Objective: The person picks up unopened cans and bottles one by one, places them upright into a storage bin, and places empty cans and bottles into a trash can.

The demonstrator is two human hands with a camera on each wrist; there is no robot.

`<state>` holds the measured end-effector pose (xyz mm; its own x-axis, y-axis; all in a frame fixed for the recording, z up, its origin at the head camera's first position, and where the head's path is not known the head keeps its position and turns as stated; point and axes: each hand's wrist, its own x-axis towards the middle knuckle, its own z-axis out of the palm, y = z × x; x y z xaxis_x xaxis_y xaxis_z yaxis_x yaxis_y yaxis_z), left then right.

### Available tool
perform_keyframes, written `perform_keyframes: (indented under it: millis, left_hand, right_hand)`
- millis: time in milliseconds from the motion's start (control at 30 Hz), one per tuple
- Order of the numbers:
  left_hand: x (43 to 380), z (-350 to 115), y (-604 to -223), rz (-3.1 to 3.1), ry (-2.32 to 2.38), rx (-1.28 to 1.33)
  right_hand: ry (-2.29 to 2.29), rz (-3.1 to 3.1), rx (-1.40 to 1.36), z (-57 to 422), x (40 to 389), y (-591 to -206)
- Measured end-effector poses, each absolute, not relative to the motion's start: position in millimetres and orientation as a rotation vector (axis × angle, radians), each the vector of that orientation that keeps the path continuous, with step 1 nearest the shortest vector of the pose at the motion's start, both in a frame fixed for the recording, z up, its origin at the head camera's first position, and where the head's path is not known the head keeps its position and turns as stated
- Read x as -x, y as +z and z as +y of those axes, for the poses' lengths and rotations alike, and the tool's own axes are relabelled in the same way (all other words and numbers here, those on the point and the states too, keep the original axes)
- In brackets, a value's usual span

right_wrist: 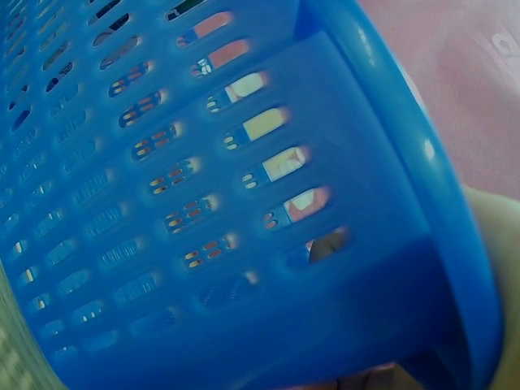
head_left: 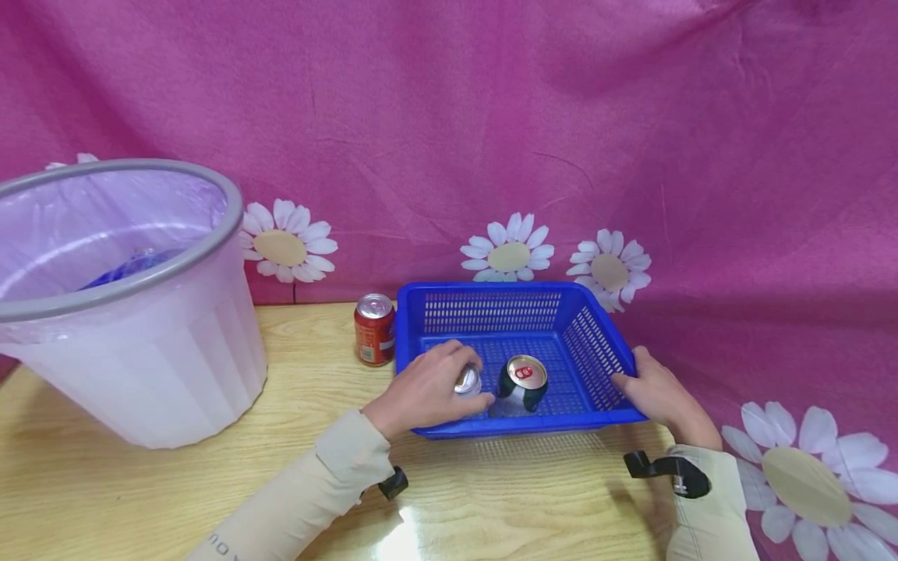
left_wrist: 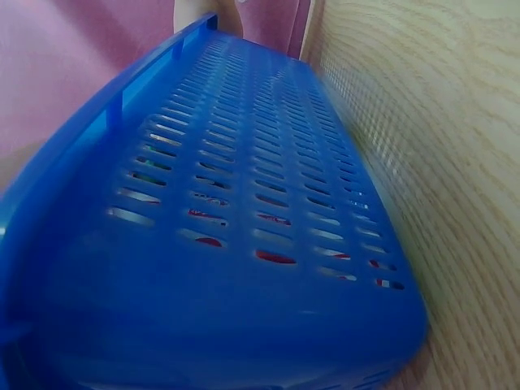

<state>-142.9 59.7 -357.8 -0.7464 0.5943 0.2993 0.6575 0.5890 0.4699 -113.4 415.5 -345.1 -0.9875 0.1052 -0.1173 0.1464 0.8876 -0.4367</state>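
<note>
My left hand (head_left: 429,389) reaches over the near-left side of a blue plastic basket (head_left: 491,425). Its fingers and thumb grip a can with a silver top (head_left: 468,380), whose body is mostly hidden by the hand. Beside that can in the basket stands a dark green can (head_left: 526,375) with a gold top and red tab. My right hand (head_left: 662,393) holds the basket's right rim, thumb on the inside. Through the slots of the basket wall (left_wrist: 187,284), white and red parts show in the left wrist view.
A red can (head_left: 375,331) stands upright just left of the basket. Farther left is a large white bin (head_left: 189,366) with a grey rim, a clear liner and something blue inside. A pink flowered cloth (head_left: 421,140) hangs behind the wooden table (head_left: 533,499).
</note>
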Motion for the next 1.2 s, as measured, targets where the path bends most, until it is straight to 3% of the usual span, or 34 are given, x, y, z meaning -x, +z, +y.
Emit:
perform_keyframes:
  millis: [1200]
  left_hand:
    - [161, 44, -342, -2.562, -1.227, 0.954]
  right_hand:
    - [-0.693, 2.955, -0.197, 416, 112, -345]
